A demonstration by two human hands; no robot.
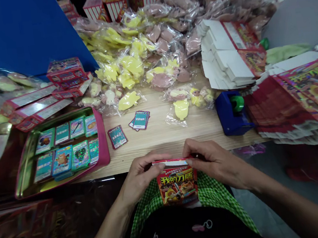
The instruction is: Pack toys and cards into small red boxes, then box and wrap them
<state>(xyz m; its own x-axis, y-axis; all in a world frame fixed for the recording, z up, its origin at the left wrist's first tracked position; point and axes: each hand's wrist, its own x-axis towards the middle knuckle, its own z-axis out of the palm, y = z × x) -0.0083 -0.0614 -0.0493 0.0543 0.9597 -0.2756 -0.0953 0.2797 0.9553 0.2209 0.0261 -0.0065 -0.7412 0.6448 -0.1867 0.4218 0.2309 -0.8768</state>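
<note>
A small red printed box (178,185) stands upright over my lap, just in front of the wooden table's (164,138) near edge. My left hand (139,177) grips its upper left corner, thumb and fingers pinched on the top flap. From the other side, my right hand (212,160) closes over the top right corner, fingers curled on the flap. On the table beyond the box lie loose teal cards (117,136) and a small stack of them (139,119).
A pink tin tray (104,150) of card stacks sits at left. Bagged yellow and pink toys (138,55) are heaped at the back. A blue tape dispenser (231,114), folded white cartons (227,58) and flat red box blanks (301,103) lie at right. Red boxes (65,71) stack at back left.
</note>
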